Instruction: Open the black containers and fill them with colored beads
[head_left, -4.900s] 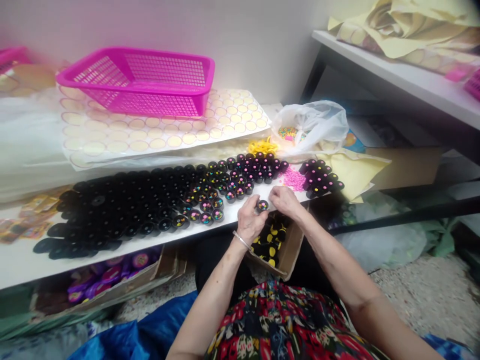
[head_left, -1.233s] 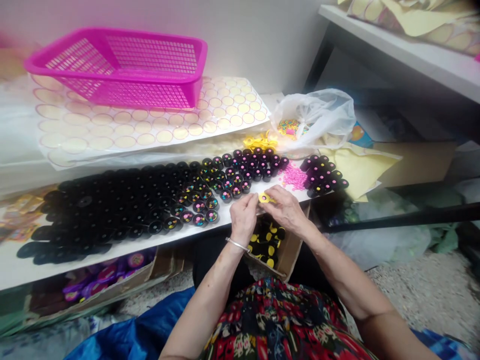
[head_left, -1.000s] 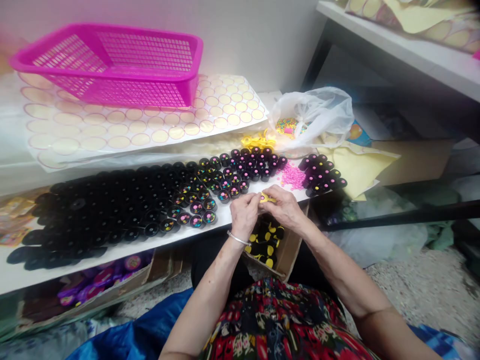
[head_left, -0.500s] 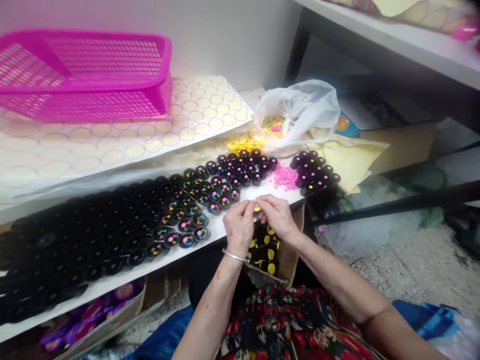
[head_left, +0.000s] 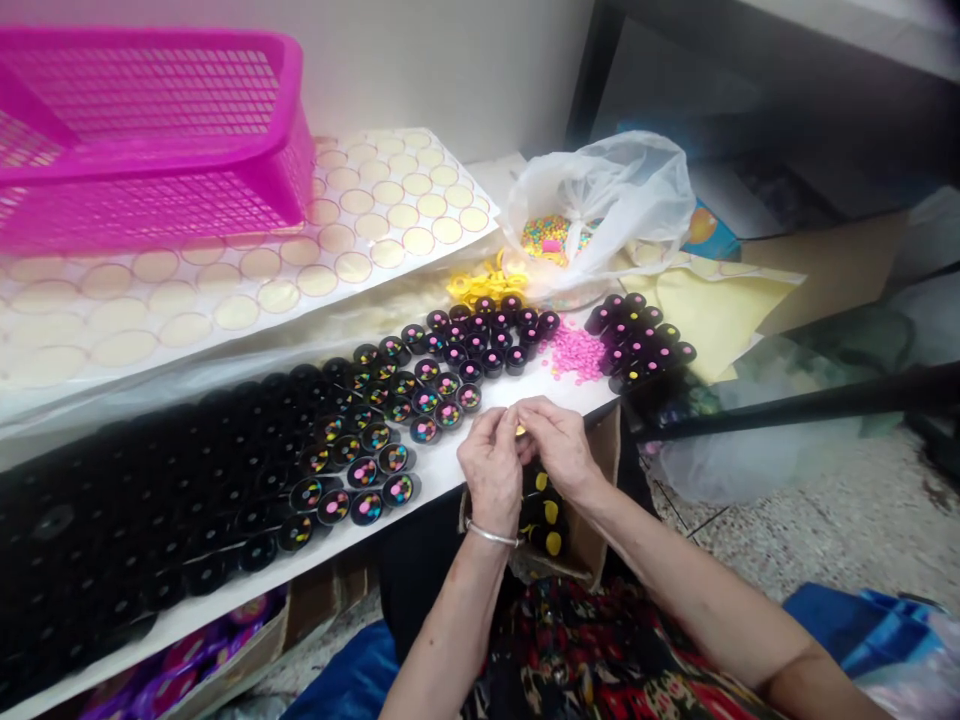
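My left hand [head_left: 491, 465], with a bangle at the wrist, and my right hand [head_left: 561, 448] meet over the table's front edge. Both sets of fingers are closed around a small yellow round piece [head_left: 521, 429], mostly hidden by the fingertips. Just below them, an open cardboard box [head_left: 604, 480] contains black pieces with yellow tops [head_left: 551, 514]. Beyond my hands stand small black cups [head_left: 448, 414] with pink and coloured bits inside. Loose pink beads [head_left: 576, 352] lie in a heap between two groups of black pieces.
Rows of black cups [head_left: 187, 490] cover the table's left side. A pink basket [head_left: 225, 190] rests on sticker sheets [head_left: 416, 212] behind them. Yellow pieces [head_left: 480, 285] are piled beside a clear plastic bag [head_left: 645, 190] of coloured beads. A dark bar [head_left: 787, 400] crosses at right.
The view has shifted a little. My hands have drawn closer together, and the yellow piece between them is more covered by my fingers.
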